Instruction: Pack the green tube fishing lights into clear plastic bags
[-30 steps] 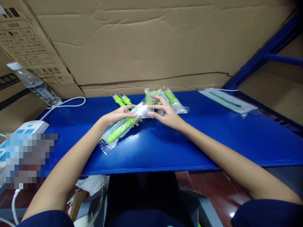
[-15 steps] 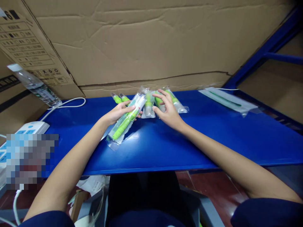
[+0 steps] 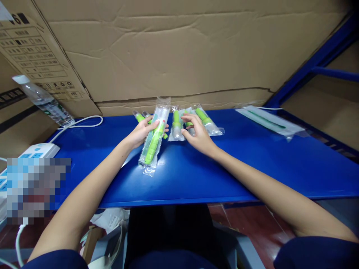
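My left hand [image 3: 143, 132] is closed round a clear plastic packet [image 3: 154, 142], which holds a lime-green, ridged, handle-like piece and stands tilted over the table. My right hand [image 3: 200, 136] has its fingers apart and slightly curled over the packets at the back. A similar packet [image 3: 176, 125] lies just left of its fingertips, and another packet [image 3: 205, 118] lies behind and to the right. Between them, a green piece is partly hidden by my right fingers. Behind my left hand lie loose lime-green pieces [image 3: 138, 116] with clear tips, partly covered.
The blue table [image 3: 196, 175] has a cardboard wall [image 3: 182, 56] behind it. At the left are a water bottle [image 3: 46, 101], a white cable and a power strip [image 3: 42, 151]. A flat clear packet [image 3: 272, 121] with a green strip lies at the right, near a blue frame post [image 3: 314, 63].
My left hand has turned its packet more upright and its lower end has swung right. My right hand has barely moved over the packets.
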`<state>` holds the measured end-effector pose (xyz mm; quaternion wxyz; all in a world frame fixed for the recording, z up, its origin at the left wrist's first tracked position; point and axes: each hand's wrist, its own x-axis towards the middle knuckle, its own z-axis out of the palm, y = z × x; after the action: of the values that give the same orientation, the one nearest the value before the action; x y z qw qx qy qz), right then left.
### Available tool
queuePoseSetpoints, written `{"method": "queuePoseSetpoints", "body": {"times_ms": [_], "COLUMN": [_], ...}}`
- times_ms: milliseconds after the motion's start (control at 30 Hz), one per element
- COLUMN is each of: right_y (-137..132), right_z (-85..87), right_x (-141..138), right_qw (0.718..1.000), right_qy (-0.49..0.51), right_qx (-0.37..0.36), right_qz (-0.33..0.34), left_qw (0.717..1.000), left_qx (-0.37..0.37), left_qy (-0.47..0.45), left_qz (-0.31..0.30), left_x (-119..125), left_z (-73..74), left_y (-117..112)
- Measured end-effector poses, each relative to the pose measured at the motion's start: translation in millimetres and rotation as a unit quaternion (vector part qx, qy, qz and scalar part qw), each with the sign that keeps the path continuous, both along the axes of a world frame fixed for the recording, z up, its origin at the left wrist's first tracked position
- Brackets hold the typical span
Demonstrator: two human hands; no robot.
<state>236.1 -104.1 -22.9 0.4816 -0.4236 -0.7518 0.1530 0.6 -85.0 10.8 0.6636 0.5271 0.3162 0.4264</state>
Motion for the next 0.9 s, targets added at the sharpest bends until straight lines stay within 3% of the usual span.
{"method": "queuePoseSetpoints", "body": {"times_ms": [233, 367, 533, 633, 800, 900], "right_y": [-5.0, -7.8, -11.1, -11.1, -9.1, -10.1], "right_z": [2.1, 4.7, 8.5, 8.0, 3.9, 3.9], "right_x": [-1.8, -1.6, -2.5, -2.8, -3.2, -4.0], "right_qw": [0.998, 0.994, 0.994, 0.993, 0.987, 0.985], "right_qy": [-0.024, -0.028, -0.03, -0.029, -0.054, -0.065], "right_qx": [0.004, -0.009, -0.021, -0.035, -0.032, -0.027], "right_qz": [0.052, 0.102, 0.106, 0.107, 0.145, 0.16], "left_qw": [1.0, 0.998, 0.992, 0.995, 0.992, 0.987], "left_qx": [-0.003, 0.009, -0.009, -0.015, 0.0, 0.019], "left_qy": [0.011, 0.051, 0.093, 0.085, 0.092, 0.123], "left_qz": [0.007, -0.045, -0.086, -0.043, 0.088, 0.106], "left_x": [8.5, 12.7, 15.4, 16.3, 15.1, 12.4], "left_z": [-4.8, -6.8, -5.4, -3.4, -5.6, -9.5], "left_y": [-3.0, -8.8, -14.4, -13.6, -6.1, -1.5]}}
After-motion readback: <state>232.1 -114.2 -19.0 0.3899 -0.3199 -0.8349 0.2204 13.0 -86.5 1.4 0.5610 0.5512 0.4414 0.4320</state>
